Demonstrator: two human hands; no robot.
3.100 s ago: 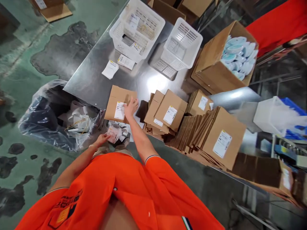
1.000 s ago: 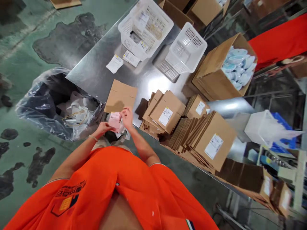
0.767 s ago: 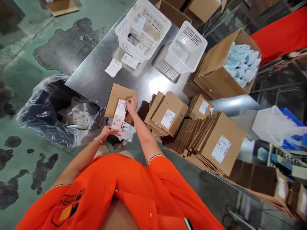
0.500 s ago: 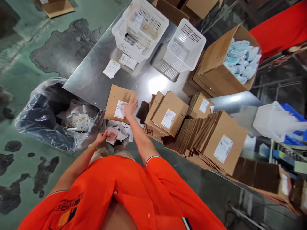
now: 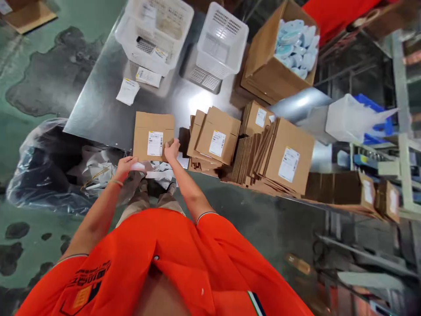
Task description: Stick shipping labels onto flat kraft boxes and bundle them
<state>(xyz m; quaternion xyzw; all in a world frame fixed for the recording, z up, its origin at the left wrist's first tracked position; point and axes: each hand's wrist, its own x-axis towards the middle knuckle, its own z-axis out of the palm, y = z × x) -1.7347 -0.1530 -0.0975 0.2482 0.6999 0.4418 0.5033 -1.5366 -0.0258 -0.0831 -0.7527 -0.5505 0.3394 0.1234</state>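
A flat cardboard piece with a white label (image 5: pixel 141 131) lies at the near edge of the metal table. My right hand (image 5: pixel 172 149) is closed on its lower right edge. By the lower left corner, my left hand (image 5: pixel 126 166) is closed on a pale paper strip (image 5: pixel 138 166). Just right of my right hand stands a stack of flat labelled cartons (image 5: pixel 215 140). White paper scraps (image 5: pixel 161 172) show below the cardboard piece, past the table edge.
A bin lined with clear plastic (image 5: pixel 42 193) stands left of the table (image 5: pixel 95 114). White baskets (image 5: pixel 223 39), label stacks (image 5: pixel 128 91) and a carton of pale blue items (image 5: pixel 263 66) are farther back. More folded cartons (image 5: pixel 289 153) line the right side.
My right hand has moved from the top of the cardboard piece to its lower right edge. My left hand has come up to its lower left corner. The view has shifted right.
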